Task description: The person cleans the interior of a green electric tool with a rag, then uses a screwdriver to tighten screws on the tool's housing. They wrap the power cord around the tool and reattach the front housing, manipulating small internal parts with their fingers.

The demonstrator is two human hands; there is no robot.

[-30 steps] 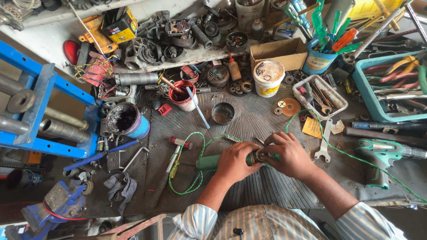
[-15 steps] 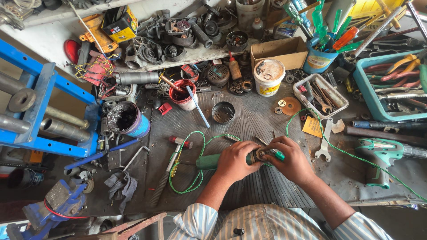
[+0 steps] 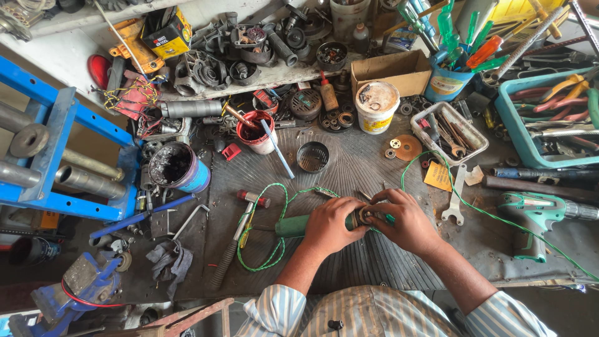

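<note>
Left hand (image 3: 327, 226) closed around green power tool body (image 3: 299, 224), right hand (image 3: 409, 221) clasped on its metal front end (image 3: 364, 216), tool held low over ribbed bench mat (image 3: 349, 168), green cord (image 3: 268, 249) looped left of tool, hammer (image 3: 240, 234) lain beside cord, green drill (image 3: 536, 215) right of tool

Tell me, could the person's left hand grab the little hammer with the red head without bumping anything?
Probably yes. The hammer lies on the mat just left of the left hand, with only loops of green wire between them. But that hand is now gripping the green tool, so it would have to let go first.
</note>
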